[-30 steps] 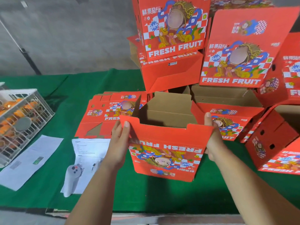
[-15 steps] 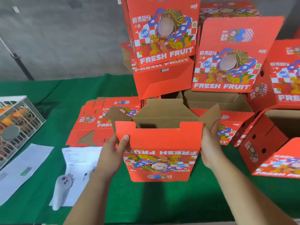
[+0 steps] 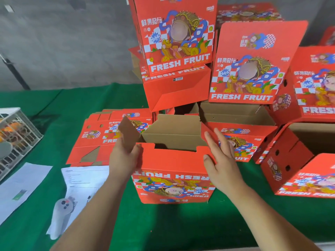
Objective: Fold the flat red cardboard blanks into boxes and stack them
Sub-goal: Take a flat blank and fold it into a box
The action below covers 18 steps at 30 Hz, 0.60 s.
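Box (image 3: 173, 171) stands open-topped at table centre, print inverted. Left hand (image 3: 125, 156) grips its 9 o'clock corner beside the raised side flap (image 3: 129, 134); right hand (image 3: 220, 160), fingers straight, presses the 3 o'clock flap. Flat blanks (image 3: 101, 134) lie at 10 o'clock, folded boxes (image 3: 181, 51) stacked at 12.

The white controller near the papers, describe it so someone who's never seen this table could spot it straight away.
Start at the green table cover and go to its near left corner, left of the person's left forearm. There two printed paper sheets lie flat, and the white controller lies partly on the nearer one. It is the only rounded white plastic thing there, with small dark buttons on its head.
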Motion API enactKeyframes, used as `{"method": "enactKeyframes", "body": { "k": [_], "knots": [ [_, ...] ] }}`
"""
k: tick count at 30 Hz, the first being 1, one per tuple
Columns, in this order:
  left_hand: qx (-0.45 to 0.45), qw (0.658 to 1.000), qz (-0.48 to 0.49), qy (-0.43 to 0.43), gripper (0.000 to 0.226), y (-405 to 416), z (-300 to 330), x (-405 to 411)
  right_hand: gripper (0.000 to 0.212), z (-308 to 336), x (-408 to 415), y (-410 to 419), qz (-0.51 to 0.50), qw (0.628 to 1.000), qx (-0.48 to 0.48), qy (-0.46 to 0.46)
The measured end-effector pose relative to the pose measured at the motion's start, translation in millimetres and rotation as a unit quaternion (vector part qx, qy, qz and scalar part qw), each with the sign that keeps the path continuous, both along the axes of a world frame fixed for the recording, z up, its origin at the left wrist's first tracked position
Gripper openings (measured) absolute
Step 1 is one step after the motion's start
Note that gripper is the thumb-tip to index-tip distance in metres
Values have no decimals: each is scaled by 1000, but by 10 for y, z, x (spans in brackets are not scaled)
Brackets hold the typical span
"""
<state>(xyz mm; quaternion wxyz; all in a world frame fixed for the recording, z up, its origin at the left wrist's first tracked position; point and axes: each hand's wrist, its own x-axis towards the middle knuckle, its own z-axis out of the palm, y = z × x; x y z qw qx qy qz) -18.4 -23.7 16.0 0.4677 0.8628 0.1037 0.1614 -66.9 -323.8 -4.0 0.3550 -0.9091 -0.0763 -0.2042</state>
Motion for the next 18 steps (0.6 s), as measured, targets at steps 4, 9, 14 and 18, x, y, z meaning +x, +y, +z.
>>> {"method": "enactKeyframes", "body": {
  "k": [4,9,14,18],
  "knots": [
    [273,951,-94,-109,60,-76,82,54,67,-17,-6,24,6,1000,20,-9],
    [169,941,-246,-160,43,15,52,-1,70,-31,-29,61,-2,999,31,-30],
    [331,878,-347,0,62,-31,140,100,69,-18,-28,58,-2,999,15,-37],
    [419,861,-273,97,77,-128,264,320,63,-47,-53,30,43,997,-33,-51]
  ]
}}
